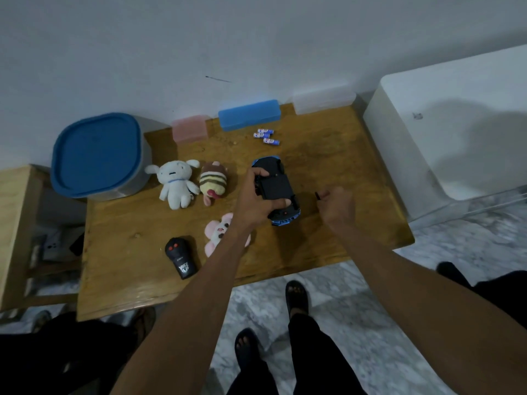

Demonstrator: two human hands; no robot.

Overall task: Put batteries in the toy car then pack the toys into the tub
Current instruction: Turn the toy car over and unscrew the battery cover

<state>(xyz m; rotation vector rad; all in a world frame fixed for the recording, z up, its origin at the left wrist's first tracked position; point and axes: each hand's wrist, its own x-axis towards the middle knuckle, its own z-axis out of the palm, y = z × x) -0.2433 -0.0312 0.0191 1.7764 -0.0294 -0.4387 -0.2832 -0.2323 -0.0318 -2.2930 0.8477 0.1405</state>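
Grey tub, blue lid on, at table far left corner; contents hidden. Pink case, blue case, clear case closed along far edge. Three batteries loose near blue case. Toy car upside down mid-table, gripped by left hand, thumb on underside. Right hand curled just beside car, pinching small dark tool.

Both bare forearms stretched forward from the lower edge, left hand curled with fingers and thumb clamped in a grip, right hand fisted, pinching something small and dark
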